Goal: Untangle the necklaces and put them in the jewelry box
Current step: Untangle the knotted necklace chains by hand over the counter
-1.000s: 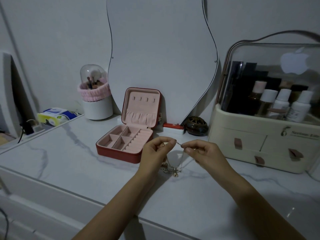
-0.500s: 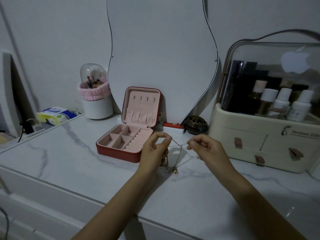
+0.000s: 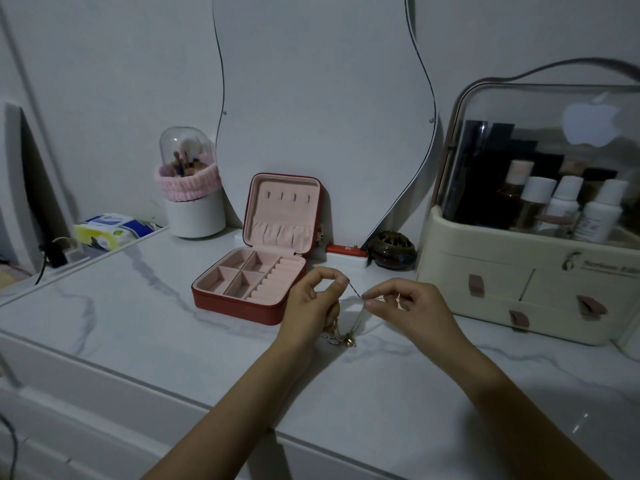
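Box (image 3: 249, 285) sits open on surface (image 3: 104, 327), left of both hands, pink compartments showing nothing inside. Left hand (image 3: 311, 303) grip pinches a thin chain at thumb and forefinger. Necklaces (image 3: 341, 337) hang tangled between the hands, clump touching the surface. Right hand (image 3: 412, 306) grip pinches the same chain, close to the left.
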